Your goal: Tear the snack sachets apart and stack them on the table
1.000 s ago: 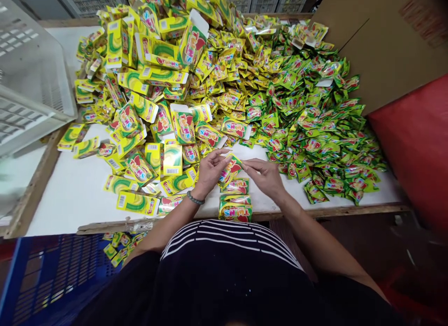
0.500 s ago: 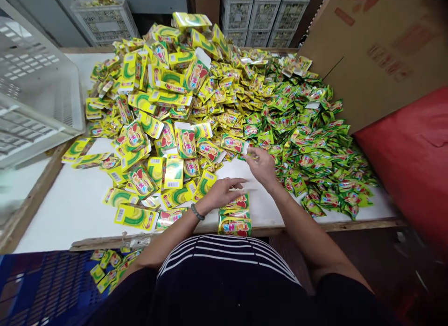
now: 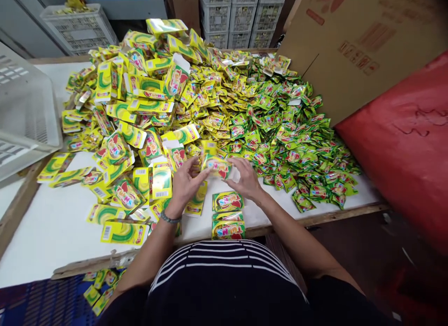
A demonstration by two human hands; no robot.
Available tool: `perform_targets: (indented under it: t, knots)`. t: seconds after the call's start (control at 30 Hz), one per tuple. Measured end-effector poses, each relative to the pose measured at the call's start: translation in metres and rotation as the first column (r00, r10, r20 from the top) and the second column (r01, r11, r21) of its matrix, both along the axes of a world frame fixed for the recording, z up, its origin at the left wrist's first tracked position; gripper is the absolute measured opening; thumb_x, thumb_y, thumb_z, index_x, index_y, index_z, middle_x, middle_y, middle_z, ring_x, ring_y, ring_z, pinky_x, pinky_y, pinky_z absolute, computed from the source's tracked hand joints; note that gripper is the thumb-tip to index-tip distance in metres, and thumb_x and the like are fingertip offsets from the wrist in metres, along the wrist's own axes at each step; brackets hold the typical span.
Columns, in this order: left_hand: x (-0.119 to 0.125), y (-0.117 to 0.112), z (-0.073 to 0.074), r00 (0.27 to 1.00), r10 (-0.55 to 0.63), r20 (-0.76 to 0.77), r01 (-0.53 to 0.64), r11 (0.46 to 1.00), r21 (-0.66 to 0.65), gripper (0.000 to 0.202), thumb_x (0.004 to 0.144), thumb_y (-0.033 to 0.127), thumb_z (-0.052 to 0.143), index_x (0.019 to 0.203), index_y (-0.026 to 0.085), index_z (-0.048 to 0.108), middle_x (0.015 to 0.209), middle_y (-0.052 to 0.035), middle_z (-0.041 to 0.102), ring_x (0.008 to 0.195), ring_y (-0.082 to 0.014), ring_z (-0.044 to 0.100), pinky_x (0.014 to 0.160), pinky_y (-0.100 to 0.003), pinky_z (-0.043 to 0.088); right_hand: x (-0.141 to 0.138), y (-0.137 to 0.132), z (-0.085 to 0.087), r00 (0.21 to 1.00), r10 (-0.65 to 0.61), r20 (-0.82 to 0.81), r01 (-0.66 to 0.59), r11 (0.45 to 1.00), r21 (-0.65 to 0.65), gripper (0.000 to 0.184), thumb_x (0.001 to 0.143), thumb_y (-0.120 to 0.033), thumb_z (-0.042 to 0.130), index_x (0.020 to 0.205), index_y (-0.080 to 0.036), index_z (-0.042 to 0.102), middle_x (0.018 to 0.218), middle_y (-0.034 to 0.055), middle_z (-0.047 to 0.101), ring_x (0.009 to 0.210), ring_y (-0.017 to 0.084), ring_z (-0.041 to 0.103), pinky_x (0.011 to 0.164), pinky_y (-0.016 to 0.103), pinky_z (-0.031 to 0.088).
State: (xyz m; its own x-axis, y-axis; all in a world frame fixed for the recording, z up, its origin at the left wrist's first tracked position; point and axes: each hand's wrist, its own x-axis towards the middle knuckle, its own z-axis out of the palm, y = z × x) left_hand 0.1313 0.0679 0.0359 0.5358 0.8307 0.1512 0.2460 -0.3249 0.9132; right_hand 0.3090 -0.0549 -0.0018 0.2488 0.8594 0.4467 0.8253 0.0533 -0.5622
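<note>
A small yellow-and-green candy box (image 3: 219, 168), blurred by motion, is held level between my two hands above the table. My left hand (image 3: 185, 183), with a dark beaded bracelet at the wrist, has its thumb at the box's left end. The fingers and thumb of my right hand (image 3: 245, 179) close on its right end. Just below, at the table's front edge, a candy box (image 3: 228, 201) lies face up beside more boxes (image 3: 228, 229) in a short column. Loose boxes (image 3: 126, 194) lie scattered to the left of my left hand.
Yellow sachets (image 3: 213, 120) and green sachets (image 3: 297, 139) are heaped behind and right. A white crate (image 3: 52, 125) stands left, a cardboard carton (image 3: 350, 50) and red sheet (image 3: 395, 144) right. A blue crate (image 3: 59, 298) with small packets sits below the table's wooden edge (image 3: 91, 265).
My right hand has drawn a candy box from the pile toward me. My left hand has moved left and up to meet it. The whole view has shifted slightly.
</note>
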Motion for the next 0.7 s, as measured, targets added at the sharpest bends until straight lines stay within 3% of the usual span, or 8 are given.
perform_targets:
  t: [0.07,0.17,0.23,0.33,0.43,0.5,0.6,0.7]
  knots:
    - [0.000,-0.001,0.004,0.978,-0.081,-0.195,0.107,0.986,0.130,0.055,0.067,0.047,0.079,0.112,0.019,0.066,0.092,-0.0066,0.067,0.082,-0.0215,0.061,0.075,-0.033,0.049,-0.008,-0.010,0.001,0.994,0.107,0.005,-0.107,0.994,-0.004,0.056,0.080,-0.026,0.062,0.134,-0.022,0.049,0.124,0.0119,0.061,0.116,0.028,0.053,0.100,0.047,0.043]
    - [0.004,-0.008,0.011,0.877,-0.167,-0.451,0.321,0.902,0.289,0.046,0.068,0.040,0.078,0.107,0.018,0.066,0.108,-0.0123,0.064,0.103,-0.0299,0.058,0.090,-0.041,0.046,-0.014,-0.013,0.001,0.979,0.206,-0.001,-0.206,0.978,-0.035,0.054,0.081,-0.022,0.061,0.133,-0.021,0.050,0.123,0.0128,0.061,0.115,0.028,0.054,0.098,0.048,0.045]
    - [0.005,-0.013,0.015,0.790,-0.193,-0.582,0.397,0.885,0.244,0.036,0.074,0.034,0.074,0.103,0.017,0.065,0.106,-0.0131,0.065,0.103,-0.0301,0.058,0.088,-0.040,0.045,-0.011,-0.011,0.001,0.962,0.272,-0.019,-0.273,0.959,-0.078,0.052,0.081,-0.024,0.062,0.132,-0.022,0.051,0.123,0.0124,0.062,0.115,0.027,0.055,0.098,0.048,0.046]
    - [0.002,-0.015,0.016,0.741,-0.179,-0.647,0.318,0.942,0.104,0.027,0.078,0.030,0.067,0.102,0.018,0.064,0.085,-0.0076,0.067,0.086,-0.0257,0.063,0.074,-0.033,0.045,0.009,-0.008,0.004,0.966,0.243,-0.086,-0.253,0.960,-0.123,0.045,0.083,-0.033,0.063,0.127,-0.022,0.057,0.122,0.0116,0.065,0.113,0.027,0.059,0.096,0.046,0.048]
    - [-0.002,-0.011,0.007,0.851,-0.125,-0.511,0.148,0.989,0.005,0.027,0.077,0.033,0.067,0.100,0.020,0.064,0.076,-0.0035,0.065,0.076,-0.0219,0.062,0.068,-0.030,0.043,0.035,0.004,0.009,0.991,-0.032,-0.129,0.008,0.983,-0.183,0.032,0.089,-0.029,0.050,0.117,-0.020,0.063,0.107,0.0101,0.071,0.097,0.024,0.066,0.088,0.041,0.052]
    - [-0.002,-0.008,-0.002,0.949,-0.113,-0.296,0.069,0.986,-0.154,0.030,0.073,0.038,0.070,0.094,0.018,0.062,0.075,-0.0018,0.064,0.072,-0.0187,0.061,0.066,-0.029,0.043,0.045,0.020,0.014,0.986,-0.149,-0.070,0.125,0.956,-0.267,0.031,0.089,-0.022,0.044,0.112,-0.018,0.065,0.097,0.0092,0.073,0.089,0.024,0.067,0.083,0.038,0.052]
    - [0.001,-0.007,-0.013,0.999,-0.041,0.036,0.053,0.896,-0.440,0.039,0.062,0.039,0.078,0.084,0.018,0.055,0.070,0.0017,0.062,0.064,-0.0132,0.058,0.063,-0.026,0.045,0.039,0.051,0.019,0.994,-0.086,0.063,0.104,0.916,-0.388,0.034,0.087,-0.021,0.048,0.117,-0.015,0.064,0.105,0.0124,0.072,0.100,0.027,0.064,0.089,0.038,0.048]
    - [0.001,-0.008,-0.014,0.987,0.071,0.145,0.028,0.811,-0.585,0.048,0.053,0.036,0.085,0.082,0.018,0.051,0.061,0.0059,0.058,0.054,-0.0095,0.054,0.059,-0.023,0.045,0.021,0.079,0.016,0.985,-0.078,0.154,0.141,0.879,-0.456,0.047,0.084,-0.025,0.058,0.129,-0.014,0.056,0.116,0.0169,0.067,0.111,0.032,0.058,0.095,0.043,0.043]
